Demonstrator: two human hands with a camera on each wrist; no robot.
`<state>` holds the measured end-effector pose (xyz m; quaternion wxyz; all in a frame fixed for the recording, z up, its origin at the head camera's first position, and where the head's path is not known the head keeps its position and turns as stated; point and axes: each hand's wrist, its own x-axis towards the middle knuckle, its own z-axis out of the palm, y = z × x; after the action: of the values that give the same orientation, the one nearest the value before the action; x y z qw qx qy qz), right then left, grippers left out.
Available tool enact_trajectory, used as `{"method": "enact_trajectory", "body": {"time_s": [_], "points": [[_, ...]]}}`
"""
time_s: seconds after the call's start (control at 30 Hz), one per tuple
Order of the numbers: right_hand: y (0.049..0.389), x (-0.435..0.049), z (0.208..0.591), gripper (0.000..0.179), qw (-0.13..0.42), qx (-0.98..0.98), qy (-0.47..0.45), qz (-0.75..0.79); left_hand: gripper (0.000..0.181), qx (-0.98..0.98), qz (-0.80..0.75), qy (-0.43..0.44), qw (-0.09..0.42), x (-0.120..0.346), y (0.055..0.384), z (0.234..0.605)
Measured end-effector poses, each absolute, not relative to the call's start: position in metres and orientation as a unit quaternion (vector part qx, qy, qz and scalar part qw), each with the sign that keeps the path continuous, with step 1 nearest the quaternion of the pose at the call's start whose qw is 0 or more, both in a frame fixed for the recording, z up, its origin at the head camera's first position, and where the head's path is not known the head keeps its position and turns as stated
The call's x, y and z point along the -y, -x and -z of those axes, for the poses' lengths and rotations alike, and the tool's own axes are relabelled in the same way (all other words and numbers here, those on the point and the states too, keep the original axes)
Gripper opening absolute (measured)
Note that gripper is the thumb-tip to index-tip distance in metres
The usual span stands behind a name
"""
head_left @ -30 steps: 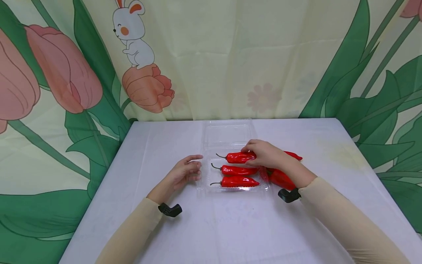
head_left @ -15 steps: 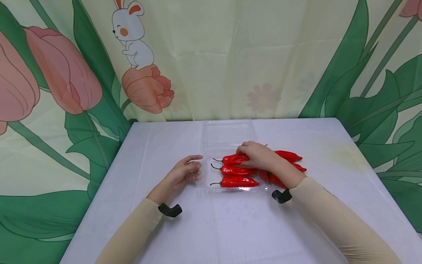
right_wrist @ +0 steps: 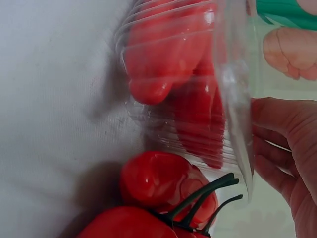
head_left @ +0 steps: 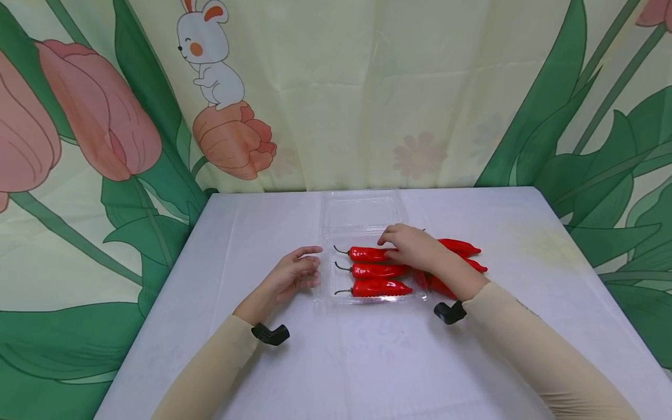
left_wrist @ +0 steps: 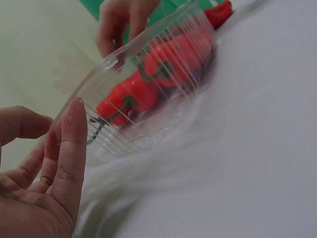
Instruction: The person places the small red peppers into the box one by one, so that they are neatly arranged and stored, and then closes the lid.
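Three red chili peppers lie side by side in a clear plastic clamshell box (head_left: 362, 213) whose lid is folded back: the far pepper (head_left: 363, 254), the middle pepper (head_left: 375, 271) and the near pepper (head_left: 382, 288). Over the right end of the far one is my right hand (head_left: 412, 245), its fingers loosely bent and partly hiding that pepper. In the right wrist view the right hand (right_wrist: 290, 148) shows beyond the box rim. My left hand (head_left: 291, 274) stays at the box's left edge, fingers relaxed; the left wrist view has its fingertips right at the rim.
Several more red peppers (head_left: 459, 247) lie on the white-covered table (head_left: 367, 361) just right of the box, partly behind the right forearm. A printed curtain (head_left: 336, 116) with tulips and a rabbit hangs behind the table's far edge.
The far pepper has slid left inside the box, level with the others. My right hand has moved slightly left, and its fingers have loosened from that pepper. The left hand keeps its place.
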<state>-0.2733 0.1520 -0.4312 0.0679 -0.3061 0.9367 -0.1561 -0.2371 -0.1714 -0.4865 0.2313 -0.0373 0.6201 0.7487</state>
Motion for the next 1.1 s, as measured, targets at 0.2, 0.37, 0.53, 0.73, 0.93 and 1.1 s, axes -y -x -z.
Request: {"method": "enact_trajectory", "body": {"time_s": [0.2, 0.37, 0.53, 0.73, 0.93, 1.1], "points": [[0.274, -0.158, 0.429, 0.041, 0.074, -0.943, 0.281, 0.163, 0.05, -0.614, -0.753, 0.035, 0.231, 0.172, 0.237, 0.486], [0.274, -0.16, 0.427, 0.043, 0.078, -0.944, 0.274, 0.164, 0.053, -0.614, -0.754, 0.03, 0.233, 0.173, 0.236, 0.484], [0.273, -0.162, 0.426, 0.043, 0.079, -0.946, 0.27, 0.162, 0.053, -0.615, -0.752, 0.031, 0.235, 0.172, 0.235, 0.482], [0.27, -0.166, 0.423, 0.044, 0.075, -0.949, 0.262, 0.16, 0.053, -0.615, -0.751, 0.028, 0.238, 0.172, 0.236, 0.483], [0.265, -0.172, 0.42, 0.045, 0.065, -0.951, 0.251, 0.17, 0.053, -0.614, -0.752, 0.029, 0.238, 0.172, 0.237, 0.482], [0.26, -0.181, 0.416, 0.045, 0.052, -0.951, 0.246, 0.178, 0.051, -0.615, -0.75, 0.031, 0.24, 0.172, 0.237, 0.483]]}}
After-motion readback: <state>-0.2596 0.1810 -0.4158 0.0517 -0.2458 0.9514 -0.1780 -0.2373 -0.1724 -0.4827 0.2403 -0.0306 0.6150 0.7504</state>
